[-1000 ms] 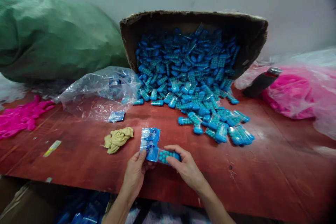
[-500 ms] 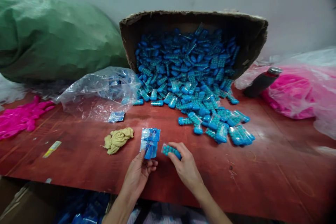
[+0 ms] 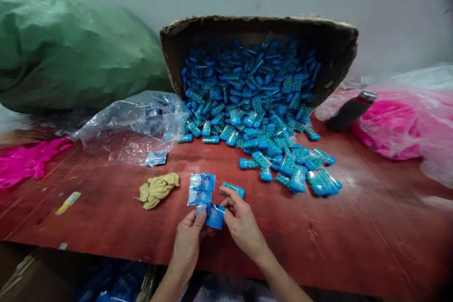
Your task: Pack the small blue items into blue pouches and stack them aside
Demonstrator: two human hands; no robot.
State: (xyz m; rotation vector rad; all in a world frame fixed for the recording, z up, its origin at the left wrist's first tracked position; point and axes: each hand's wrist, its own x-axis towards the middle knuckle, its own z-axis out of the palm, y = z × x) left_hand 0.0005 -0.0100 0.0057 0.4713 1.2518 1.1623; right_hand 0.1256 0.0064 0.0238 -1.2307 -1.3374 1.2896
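My left hand (image 3: 189, 237) pinches a small blue printed card (image 3: 215, 217) between thumb and fingers. At the card's right edge, my right hand (image 3: 244, 226) grips it with the thumb; the fingertips behind are partly hidden. Two overlapping blue printed cards (image 3: 201, 188) lie flat on the red table just beyond. A small clear bottle with a blue end and turquoise beads (image 3: 236, 190) rests on the table, close to my right fingers and partly covered by them.
A tipped cardboard box (image 3: 166, 52) spills many similar bottles (image 3: 262, 127) onto the table (image 3: 116, 226). Around it are a clear plastic bag (image 3: 116, 122), a yellow cloth (image 3: 159, 188), a dark flask (image 3: 348, 113), pink items (image 3: 31, 163) and a green sack (image 3: 78, 52). Something blurred, perhaps another person's hand, is at far left.
My right hand has released the beaded bottle onto the table and taken the card's edge. My left hand has drawn one card nearer, leaving two lying flat. A blurred shape has appeared at far left.
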